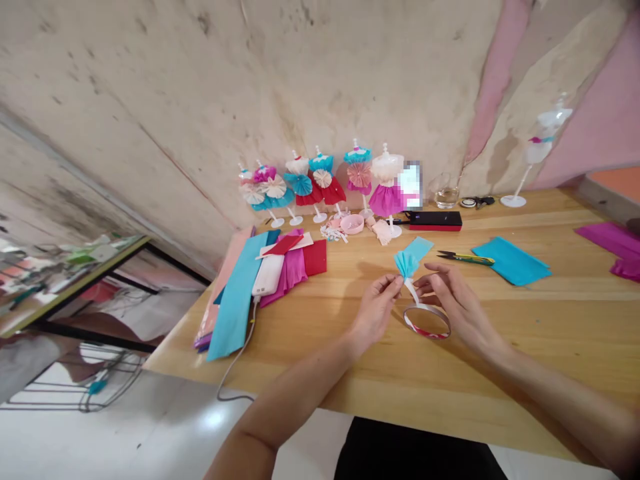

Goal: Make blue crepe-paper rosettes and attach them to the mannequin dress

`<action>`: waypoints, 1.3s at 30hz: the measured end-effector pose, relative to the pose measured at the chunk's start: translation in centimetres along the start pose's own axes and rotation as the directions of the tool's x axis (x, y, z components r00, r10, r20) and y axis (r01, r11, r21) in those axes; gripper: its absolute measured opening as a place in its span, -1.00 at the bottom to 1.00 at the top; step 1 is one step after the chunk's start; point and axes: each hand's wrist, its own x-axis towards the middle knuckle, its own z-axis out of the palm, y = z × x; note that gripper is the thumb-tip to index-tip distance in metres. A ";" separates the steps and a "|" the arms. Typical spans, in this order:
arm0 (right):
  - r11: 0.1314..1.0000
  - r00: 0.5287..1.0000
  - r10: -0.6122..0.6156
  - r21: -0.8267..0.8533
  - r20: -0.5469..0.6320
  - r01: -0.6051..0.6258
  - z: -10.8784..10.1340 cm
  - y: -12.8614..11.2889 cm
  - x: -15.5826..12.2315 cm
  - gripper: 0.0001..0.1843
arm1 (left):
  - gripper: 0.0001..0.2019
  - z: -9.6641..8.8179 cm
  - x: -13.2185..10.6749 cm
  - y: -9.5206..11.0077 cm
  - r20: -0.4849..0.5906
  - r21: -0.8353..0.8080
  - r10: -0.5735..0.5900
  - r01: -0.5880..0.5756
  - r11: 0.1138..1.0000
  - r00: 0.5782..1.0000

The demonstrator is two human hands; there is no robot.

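A small fan of gathered turquoise crepe paper is pinched at its base by my left hand, between thumb and forefinger. A white strip of tape runs from that gathered base down to a roll of tape with a red and white inside. My right hand is just right of the strip, its curled fingers at the tape and its forefinger raised; the exact grip is partly hidden. Behind the fan lies a light blue paper strip. Yellow-handled thread snips rest beyond my right hand, touching a folded turquoise piece.
Several small dress stands in paper dresses line the wall, with another stand at right. Crepe sheets and a white power bank with a cable lie left. A black box and a glass stand at the back.
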 end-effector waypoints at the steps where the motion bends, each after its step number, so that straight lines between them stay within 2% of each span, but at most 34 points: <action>1: 0.999 0.999 0.035 0.026 0.012 -0.035 -0.1 0.0 0.2 -0.59 | -0.72 0.0 0.1 -0.1 0.003 -0.005 -0.003 0.003 1.000 1.000; 4: 0.992 0.985 0.119 0.035 0.122 -0.125 -0.4 0.0 0.5 -0.66 | -0.70 0.0 0.1 -0.4 0.054 0.054 -0.019 0.016 0.998 0.998; 6: 0.991 0.977 0.121 0.044 0.173 -0.130 -0.7 0.0 0.5 -0.68 | -0.71 0.0 0.1 -0.6 0.071 0.102 -0.007 0.000 0.995 0.997; 10: 0.997 0.982 0.058 0.042 0.180 -0.067 -1.1 0.2 0.3 -0.68 | -0.71 0.0 0.2 -0.7 0.055 0.172 0.022 -0.031 0.985 0.998; 13: 0.997 0.984 0.069 -0.031 0.164 -0.064 -1.2 0.3 0.4 -0.68 | -0.70 0.0 0.3 -0.7 0.067 0.181 0.025 -0.037 0.983 0.997; 15: 0.996 0.985 0.076 -0.056 0.154 -0.069 -1.2 0.3 0.5 -0.67 | -0.71 0.0 0.2 -0.6 0.087 0.166 0.027 -0.041 0.985 0.996; 20: 0.996 0.977 0.084 0.015 0.195 -0.089 -1.2 0.2 0.3 -0.70 | -0.74 0.3 -0.1 -0.7 0.097 0.099 0.045 -0.055 0.994 0.994; 24: 0.997 0.979 0.070 0.025 0.189 -0.076 -1.1 0.5 0.2 -0.73 | -0.75 0.4 -0.2 -0.7 0.122 0.042 0.005 -0.010 0.999 0.992; 33: 0.925 0.960 0.145 0.311 0.241 -0.218 -0.8 -0.5 -0.2 -0.65 | -0.75 0.5 -0.4 -0.6 0.078 -0.063 -0.088 0.093 0.994 0.993; 39: 0.916 0.953 0.183 0.310 0.241 -0.254 -0.7 -0.1 0.0 -0.68 | -0.82 0.4 -0.4 -0.8 0.122 -0.094 -0.022 0.034 0.995 0.992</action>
